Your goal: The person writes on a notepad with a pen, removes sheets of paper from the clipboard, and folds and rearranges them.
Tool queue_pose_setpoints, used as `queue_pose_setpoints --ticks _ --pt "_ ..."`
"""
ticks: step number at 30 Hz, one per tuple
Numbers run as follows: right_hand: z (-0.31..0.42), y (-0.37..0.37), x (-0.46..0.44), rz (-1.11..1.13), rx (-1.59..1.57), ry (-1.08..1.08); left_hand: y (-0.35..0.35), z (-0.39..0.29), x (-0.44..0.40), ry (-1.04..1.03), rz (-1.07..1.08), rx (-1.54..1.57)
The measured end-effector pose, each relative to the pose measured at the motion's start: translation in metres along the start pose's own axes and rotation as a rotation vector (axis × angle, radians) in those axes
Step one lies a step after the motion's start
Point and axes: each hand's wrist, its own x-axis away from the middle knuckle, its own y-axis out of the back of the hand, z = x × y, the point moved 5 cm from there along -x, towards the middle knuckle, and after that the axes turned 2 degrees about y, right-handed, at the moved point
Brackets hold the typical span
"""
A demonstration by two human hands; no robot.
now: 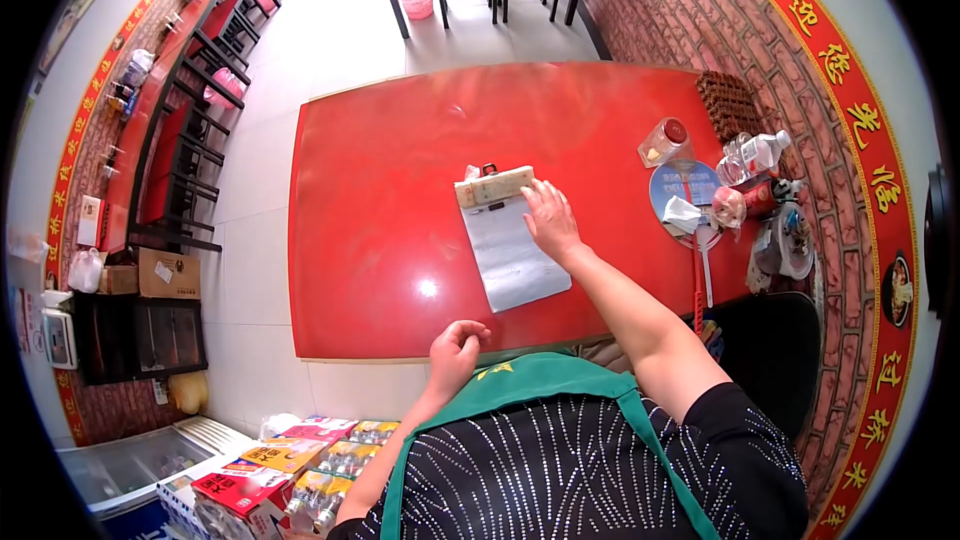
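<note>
A clipboard-like pad with white sheets [515, 258] lies slightly tilted on the red table [370, 190]. Across its top is a beige, printed strip [495, 186], with a black clip [490, 169] at its upper edge. A small dark item, perhaps a pen, shows just below the strip. My right hand [550, 217] rests with fingers stretched out on the right end of the strip and the pad's edge. Near the table's front edge, my left hand [458, 352] is curled in a loose fist, apart from the pad, with nothing visible in it.
At the table's right stand a clear jar with a red lid [665, 140], a round blue fan [680, 190], a plastic bottle [765, 150] and a brown woven basket [728, 105]. A black chair [765, 350] is at right. Drink boxes [240, 485] stand at lower left.
</note>
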Motion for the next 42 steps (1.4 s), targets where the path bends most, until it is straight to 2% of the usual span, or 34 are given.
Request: queue_pose_setpoints --ticks 2,6,7,8,10,11,13,14,17,20,22,24,27,30,33,34,36,39,40,42 --pt "-0.002 -0.003 0.011 -0.022 -0.028 -0.02 0.007 0.005 0.004 -0.018 -0.032 0.017" --pt "0.005 0.027 0.051 -0.082 -0.153 -0.056 0.027 0.019 0.018 0.006 0.052 -0.147" --pt "0.009 0.037 0.065 -0.14 -0.199 -0.025 0.031 0.026 0.022 0.054 0.135 -0.204" --pt "0.01 0.043 0.082 -0.083 -0.331 -0.046 0.036 0.035 0.027 0.106 0.22 -0.263" --pt "0.021 0.052 0.119 -0.021 -0.521 -0.083 0.047 0.055 0.028 0.157 0.236 -0.156" --pt "0.026 0.05 0.139 0.118 -0.657 -0.136 0.05 0.06 0.028 0.175 0.244 -0.143" --pt "0.042 0.045 0.183 0.462 -0.967 -0.396 0.053 0.064 0.028 0.226 0.289 -0.12" --pt "0.044 0.032 0.21 0.597 -1.217 -0.66 0.052 0.062 0.027 0.24 0.299 -0.116" --pt "0.056 0.06 0.222 0.513 -1.645 -0.941 0.043 0.057 0.02 0.388 0.439 -0.022" --pt "0.062 0.089 0.235 0.454 -1.827 -1.012 0.017 -0.008 0.02 0.401 0.567 -0.088" --pt "0.069 0.095 0.242 0.478 -1.811 -0.994 0.005 -0.019 0.018 0.415 0.702 0.045" --pt "0.077 0.09 0.242 0.538 -1.706 -0.956 -0.004 -0.021 0.016 0.416 0.833 0.002" --pt "0.091 0.065 0.228 0.618 -1.434 -0.863 -0.01 -0.018 0.004 0.37 0.955 -0.194" --pt "0.093 0.04 0.21 0.61 -1.112 -0.766 -0.006 -0.006 -0.015 0.269 0.96 -0.488" --pt "0.08 0.034 0.203 0.453 -0.903 -0.68 0.01 0.001 -0.045 0.035 0.738 -0.7" --pt "0.074 0.039 0.198 0.323 -0.788 -0.611 0.015 -0.009 -0.054 -0.148 0.596 -0.554" --pt "0.063 0.047 0.178 0.18 -0.759 -0.586 0.024 -0.025 -0.072 -0.149 0.497 -0.449" --pt "0.054 0.06 0.123 0.012 -0.579 -0.367 0.021 -0.055 -0.1 -0.444 0.279 -0.52" --pt "0.051 0.058 0.104 -0.079 -0.524 -0.271 0.015 -0.055 -0.109 -0.432 0.266 -0.517" --pt "0.047 0.052 0.064 -0.079 -0.397 -0.178 0.001 -0.062 -0.121 -0.63 0.128 -0.664"
